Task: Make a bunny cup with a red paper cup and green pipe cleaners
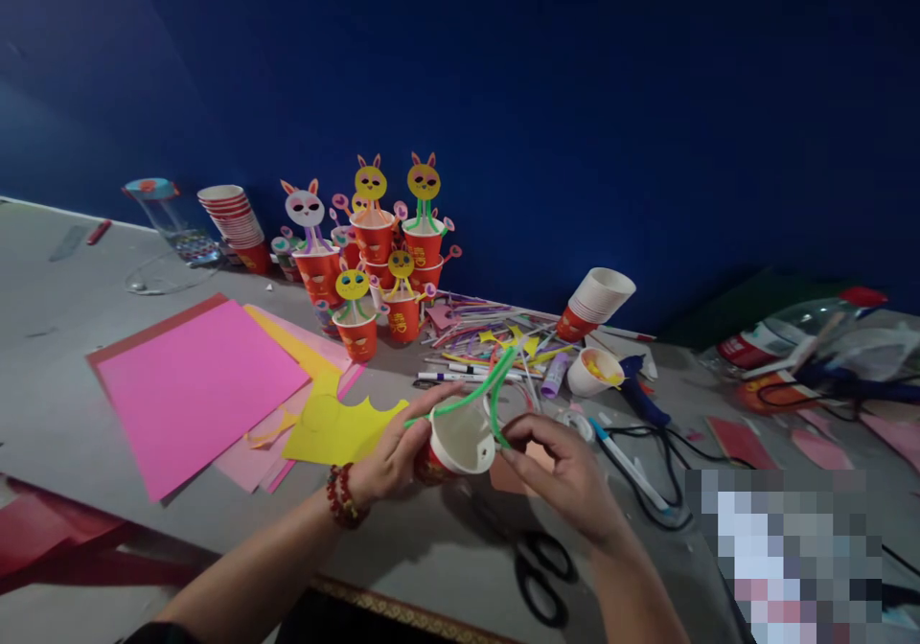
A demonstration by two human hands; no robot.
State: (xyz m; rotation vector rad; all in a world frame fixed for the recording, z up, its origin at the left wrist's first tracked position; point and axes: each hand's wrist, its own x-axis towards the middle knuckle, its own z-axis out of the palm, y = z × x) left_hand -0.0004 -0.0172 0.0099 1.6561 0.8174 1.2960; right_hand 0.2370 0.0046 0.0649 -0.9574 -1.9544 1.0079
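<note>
My left hand point(392, 452) is wrapped round a red paper cup point(460, 441) with a white inside, tilted so its mouth faces me. A small hole shows near the cup's right rim. Green pipe cleaners point(495, 376) rise above the cup, and one strand runs to its left side by my left fingers. At the cup's right side, my right hand point(553, 467) pinches the lower end of a green strand between thumb and forefinger. Below the cup lie black-handled scissors point(542, 577), their blades partly in shadow.
Finished cup figures point(374, 241) with paper animal faces stand at the back. Pink paper point(201, 385) and yellow paper point(345, 428) lie left. Beyond the cup are loose pipe cleaners point(481, 318); to the right, stacked cups point(595, 301), a blue glue gun point(642, 393) and black cable point(676, 452).
</note>
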